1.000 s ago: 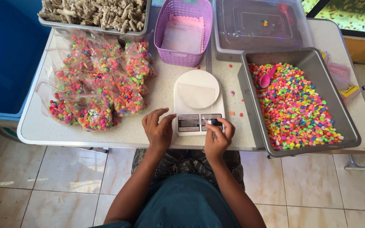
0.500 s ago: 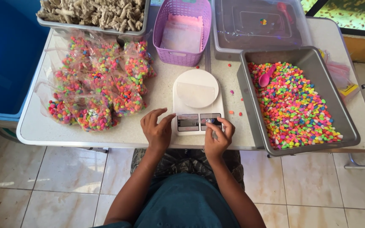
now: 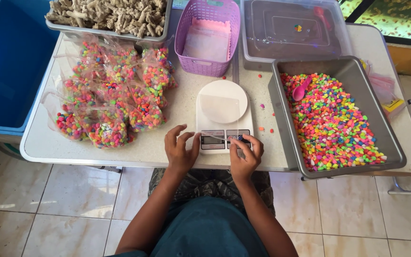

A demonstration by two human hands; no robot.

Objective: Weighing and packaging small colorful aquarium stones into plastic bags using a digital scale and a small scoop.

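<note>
White digital kitchen scale (image 3: pixel 223 113) sits at the near edge of the desk (image 3: pixel 177 102), centred w/ the person, so both hands reach it w/o stretching. Left hand (image 3: pixel 181 151) rests at the scale's near-left corner, fingers (image 3: pixel 182 139) loosely spread and curled, tips by the display end; it seems to grip nothing firmly, prob. just steadying the scale. Right hand (image 3: pixel 243 159) is at the near-right corner, index finger and thumb drawn together over the button area; can't tell if they press a button or pinch smthg small. A thin clear sheet, maybe a plastic bag, seems to lie on the weighing plate, but that's hard to confirm. Right of the scale, touching or just beside it, is a grey tub (image 3: pixel 379 128) full of neon gravel (image 3: pixel 331 121), pink scoop (image 3: pixel 301 89) lying on the pebbles at its far-left end, handy for the right hand. Left of the scale, a heap of filled clear bags of gravel (image 3: pixel 115 100), kept apart from the loose stock. Far side: purple basket (image 3: pixel 208 38) w/ flat clear bags in it, clear lidded box (image 3: pixel 293 31), tray of pale coral rubble (image 3: pixel 108 14). A few stray pebbles (image 3: pixel 265 128) lie betw. scale and tub. Blue bin (image 3: pixel 10 62) stands off the desk's left edge.
</note>
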